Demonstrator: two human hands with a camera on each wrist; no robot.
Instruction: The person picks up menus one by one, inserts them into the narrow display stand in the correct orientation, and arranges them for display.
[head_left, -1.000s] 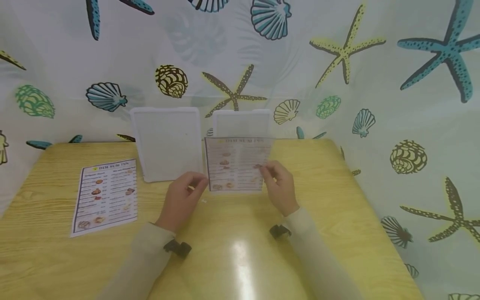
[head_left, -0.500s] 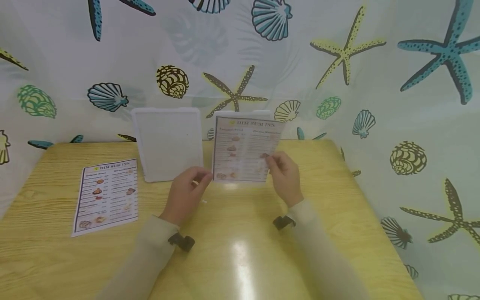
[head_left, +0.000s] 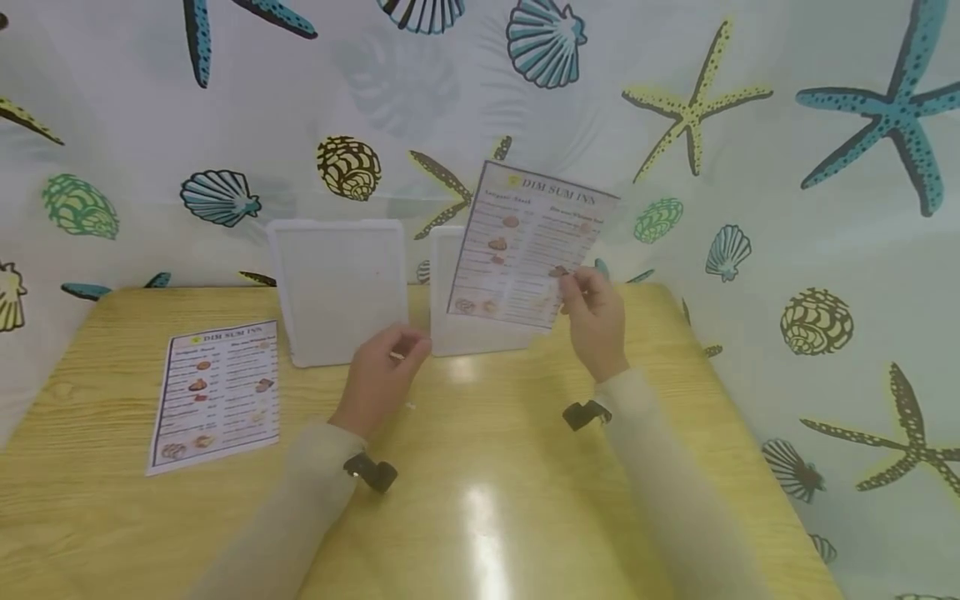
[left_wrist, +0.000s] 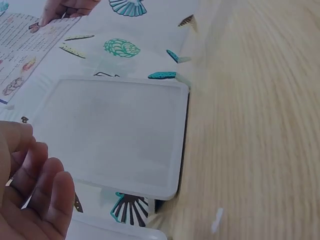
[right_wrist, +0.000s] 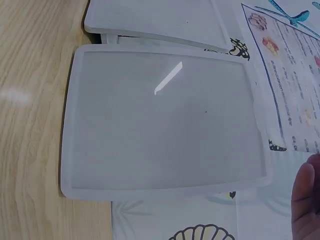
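Right hand [head_left: 597, 323] pinches one menu sheet [head_left: 528, 250], raised, not yet placed; left hand [head_left: 382, 371] relaxed, unladen; white stands [head_left: 341, 292] bare.

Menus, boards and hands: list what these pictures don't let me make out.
Head: small print on the held menu and flat menu, too small to read.
Head: much of the right board, behind the held menu.
Right wrist: most of the right hand, cut off by the edge.

White-framed board [right_wrist: 165, 135] ctr; 2nd board [right_wrist: 155, 17] above, part cropped. Printed sheet [right_wrist: 285, 80] upper R; R hand [right_wrist: 306, 200] at R edge, cropped, just below sheet. Wood tabletop [right_wrist: 30, 150] L, shell-print cloth [right_wrist: 172, 220] behind.
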